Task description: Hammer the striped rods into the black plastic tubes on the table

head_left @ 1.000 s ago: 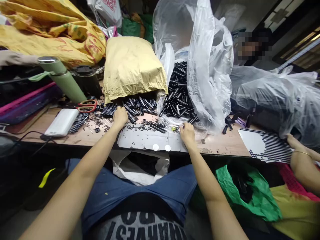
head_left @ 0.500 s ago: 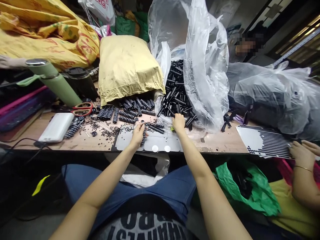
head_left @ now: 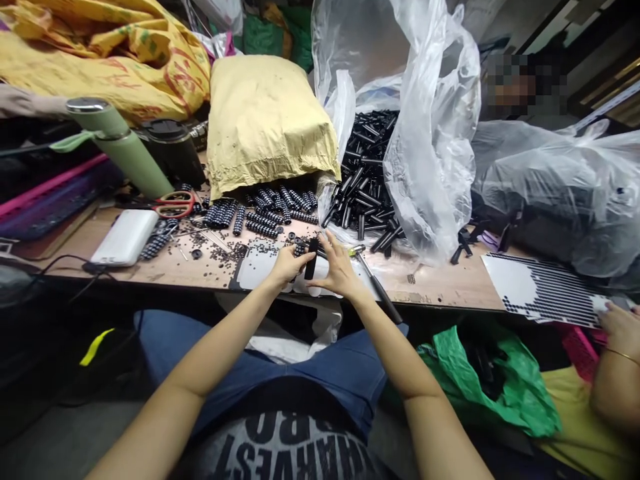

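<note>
A short, smooth black tube (head_left: pixel 311 259) is pinched upright between the thumb and fingers of my left hand (head_left: pixel 289 264). Just to its right is my right hand (head_left: pixel 339 268), open, thumb and fingers spread apart around the tube's side; I cannot tell whether a fingertip touches it. Behind the two hands lie dark pieces, partly hidden by the fingers. A tool like a small hammer (head_left: pixel 381 292), with a black handle and a yellow-green bit at its head, lies right of my right hand, its handle over the table edge. Under my hands is a pale sheet (head_left: pixel 256 268).
Loose black tubes (head_left: pixel 367 193) spill from a clear plastic bag (head_left: pixel 433 147). Ringed black rods (head_left: pixel 263 225) lie before a yellow sack (head_left: pixel 273 127). To the left are red-handled scissors (head_left: pixel 175 204), a white box (head_left: pixel 125 237) and a green flask (head_left: pixel 125 150). A co-worker's hand (head_left: pixel 620 327) is far right.
My right hand has left the tube pile and come leftward to my left hand, its fingers now spread. The smooth tube now shows in my left hand. The hammer-like tool is now uncovered.
</note>
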The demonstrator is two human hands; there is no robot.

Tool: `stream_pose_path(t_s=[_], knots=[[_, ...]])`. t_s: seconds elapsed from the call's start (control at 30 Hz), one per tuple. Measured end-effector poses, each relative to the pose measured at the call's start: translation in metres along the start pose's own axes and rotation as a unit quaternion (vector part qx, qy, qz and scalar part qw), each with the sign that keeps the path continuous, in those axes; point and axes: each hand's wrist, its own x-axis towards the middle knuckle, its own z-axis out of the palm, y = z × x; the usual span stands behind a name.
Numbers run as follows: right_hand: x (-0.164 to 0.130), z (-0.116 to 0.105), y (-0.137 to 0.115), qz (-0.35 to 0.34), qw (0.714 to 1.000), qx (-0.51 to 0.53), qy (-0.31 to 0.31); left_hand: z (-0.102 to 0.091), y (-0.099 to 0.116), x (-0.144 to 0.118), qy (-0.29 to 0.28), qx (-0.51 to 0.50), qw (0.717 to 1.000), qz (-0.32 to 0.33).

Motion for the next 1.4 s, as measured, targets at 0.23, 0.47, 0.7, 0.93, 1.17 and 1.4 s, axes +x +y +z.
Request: stream_pose_path(t_s=[0.23,0.47,0.7,0.93,1.17,1.4], knots=[[0.003,-0.014,-0.001,-0.058,0.996,-0.052,-0.036,-0.004,0.001,-0.008,-0.043,-0.055,0.996,0.054],[-0.014,-0.007,-0.014,-0.075,0.991,0.101,-0.052,-0.003,0.010,-0.019,-0.020,-0.080,0.997,0.015],[-0.010,0.000,-0.022,-0.130,0.984,0.107,-0.055,0.013,0.018,-0.029,0.018,-0.171,0.984,-0.037],[-0.013,0.003,-0.017,-0.087,0.991,0.101,-0.021,0.017,0.028,-0.036,0.003,-0.125,0.991,-0.051],[-0.024,0.030,-0.006,-0.007,0.999,0.027,0.042,0.014,-0.014,-0.030,0.014,0.229,0.960,0.162],[-0.072,-0.011,0.046,0.236,0.932,-0.233,0.150,-0.012,-0.045,-0.028,-0.106,0.614,0.713,0.323]])
